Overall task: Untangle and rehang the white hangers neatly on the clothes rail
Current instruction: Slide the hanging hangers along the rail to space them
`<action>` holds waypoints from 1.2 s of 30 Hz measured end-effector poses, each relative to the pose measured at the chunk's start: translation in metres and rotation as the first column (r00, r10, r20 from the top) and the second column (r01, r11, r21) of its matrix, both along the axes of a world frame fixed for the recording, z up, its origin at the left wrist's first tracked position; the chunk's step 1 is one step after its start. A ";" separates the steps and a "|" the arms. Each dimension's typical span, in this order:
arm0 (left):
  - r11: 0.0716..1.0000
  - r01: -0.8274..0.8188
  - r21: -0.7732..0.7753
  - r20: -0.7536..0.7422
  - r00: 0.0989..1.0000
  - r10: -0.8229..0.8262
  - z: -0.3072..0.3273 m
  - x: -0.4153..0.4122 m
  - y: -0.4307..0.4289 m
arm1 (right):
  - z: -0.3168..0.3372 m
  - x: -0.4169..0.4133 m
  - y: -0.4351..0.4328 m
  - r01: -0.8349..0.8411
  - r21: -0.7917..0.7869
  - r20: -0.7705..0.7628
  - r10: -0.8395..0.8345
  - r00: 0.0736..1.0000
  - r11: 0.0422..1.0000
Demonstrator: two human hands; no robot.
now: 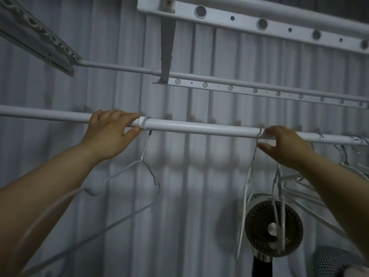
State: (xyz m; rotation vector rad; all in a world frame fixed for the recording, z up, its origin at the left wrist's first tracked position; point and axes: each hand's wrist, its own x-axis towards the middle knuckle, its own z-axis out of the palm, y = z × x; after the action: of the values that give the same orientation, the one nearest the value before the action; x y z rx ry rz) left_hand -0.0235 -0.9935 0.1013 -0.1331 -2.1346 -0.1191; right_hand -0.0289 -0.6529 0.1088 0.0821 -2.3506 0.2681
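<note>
Head view showed the left hand (107,132) gripping the clothes rail (199,128) beside one rehung hanger (127,170), the right hand (287,144) gripping it beside a second hanger (248,176), with a tangled bunch (299,184) toward its right end seemingly unsorted.

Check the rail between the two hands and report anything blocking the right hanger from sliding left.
Nothing visible does. The rail is bare between the left hanger's hook at the left hand and the right hanger's hook at the right hand. The tangled hangers hang beyond the right hand.

hangers (145,148) on rail (199,128), fan (273,224) below
</note>
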 end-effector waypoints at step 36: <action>0.994 0.086 0.063 0.065 0.994 -0.090 0.013 0.006 0.023 | 0.010 -0.012 -0.151 -0.434 0.149 -0.125 0.453 0.883 0.888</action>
State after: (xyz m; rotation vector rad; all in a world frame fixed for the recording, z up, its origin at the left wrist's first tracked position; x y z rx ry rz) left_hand -0.0171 -0.9705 0.1140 -0.1907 -2.1907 -0.2423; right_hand -0.0411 -0.8035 0.1185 0.6843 -2.1630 0.3312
